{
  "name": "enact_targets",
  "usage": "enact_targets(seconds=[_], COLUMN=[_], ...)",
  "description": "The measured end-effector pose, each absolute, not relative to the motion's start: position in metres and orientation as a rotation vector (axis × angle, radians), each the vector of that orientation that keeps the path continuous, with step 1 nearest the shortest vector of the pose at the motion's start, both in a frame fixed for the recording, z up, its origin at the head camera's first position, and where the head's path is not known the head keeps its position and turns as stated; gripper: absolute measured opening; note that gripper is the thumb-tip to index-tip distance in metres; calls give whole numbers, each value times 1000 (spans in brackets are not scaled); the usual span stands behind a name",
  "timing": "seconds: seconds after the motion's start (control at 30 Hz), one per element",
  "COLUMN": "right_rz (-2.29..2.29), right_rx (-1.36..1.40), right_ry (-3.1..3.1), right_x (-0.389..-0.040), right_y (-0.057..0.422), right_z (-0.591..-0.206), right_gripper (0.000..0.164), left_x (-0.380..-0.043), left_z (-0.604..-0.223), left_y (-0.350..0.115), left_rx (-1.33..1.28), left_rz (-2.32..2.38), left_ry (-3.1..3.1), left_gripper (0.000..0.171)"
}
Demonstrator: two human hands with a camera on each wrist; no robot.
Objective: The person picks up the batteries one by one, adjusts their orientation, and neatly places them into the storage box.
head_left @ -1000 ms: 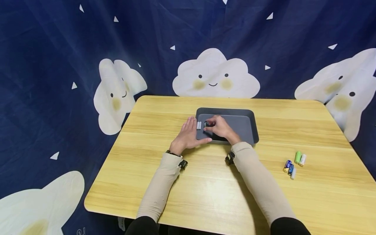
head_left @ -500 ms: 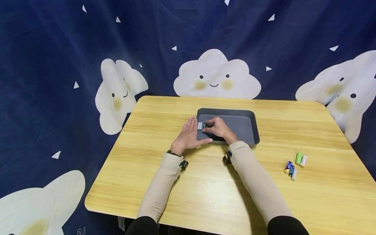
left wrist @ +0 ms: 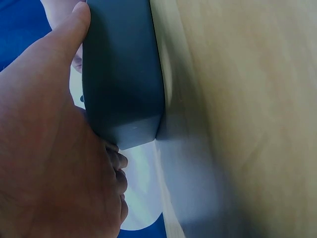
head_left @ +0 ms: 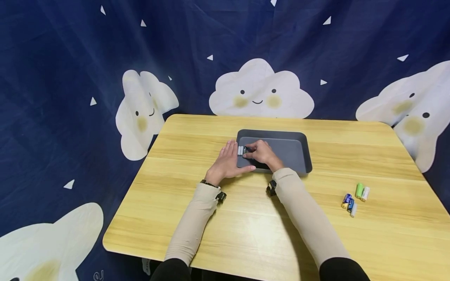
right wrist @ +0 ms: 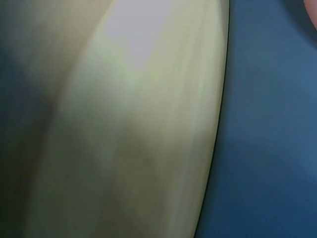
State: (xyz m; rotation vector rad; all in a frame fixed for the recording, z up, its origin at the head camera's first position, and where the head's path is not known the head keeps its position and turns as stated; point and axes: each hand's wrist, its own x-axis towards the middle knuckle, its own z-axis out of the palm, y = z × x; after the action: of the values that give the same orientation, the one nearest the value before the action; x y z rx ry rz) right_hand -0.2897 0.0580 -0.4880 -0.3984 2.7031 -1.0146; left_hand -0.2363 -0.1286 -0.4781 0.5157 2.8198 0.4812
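Observation:
A dark grey rectangular tray [head_left: 286, 150] lies toward the back of the table. My left hand [head_left: 225, 162], fingers straight, rests against its left end, the thumb along the near rim; the left wrist view shows this hand [left wrist: 54, 129] at the tray's corner [left wrist: 124, 99]. Inside the tray, two white batteries [head_left: 240, 151] stand side by side by the left wall. Just right of them, my right hand [head_left: 261, 152] pinches a dark battery [head_left: 245, 150] between thumb and fingers. Only a sliver of that hand [right wrist: 312, 12] enters the right wrist view, beside the tray's wall [right wrist: 262, 124].
On the right of the wooden table [head_left: 386, 156] lie several loose batteries: a green one [head_left: 359, 190], a white one [head_left: 365, 194] touching it, and a small group with a blue-and-gold battery [head_left: 346, 201]. A blue cloth with clouds [head_left: 260, 89] hangs behind the table.
My right hand has slid the dark battery left, up close to the two white batteries. The left hand has stayed against the tray's end. The whole head view has shifted slightly.

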Motion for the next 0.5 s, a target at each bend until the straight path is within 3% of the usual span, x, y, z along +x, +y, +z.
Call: enact_targets(seconds=[0.5], right_rz=[-987], right_rx=[-366], right_ry=[2723], right_x=[-289], right_y=[56], right_z=[-486], right_gripper=[58], left_x=[-240], left_z=[-481], left_y=[-127], left_rx=[495], left_rz=[466], left_ry=[2805], left_gripper=[122])
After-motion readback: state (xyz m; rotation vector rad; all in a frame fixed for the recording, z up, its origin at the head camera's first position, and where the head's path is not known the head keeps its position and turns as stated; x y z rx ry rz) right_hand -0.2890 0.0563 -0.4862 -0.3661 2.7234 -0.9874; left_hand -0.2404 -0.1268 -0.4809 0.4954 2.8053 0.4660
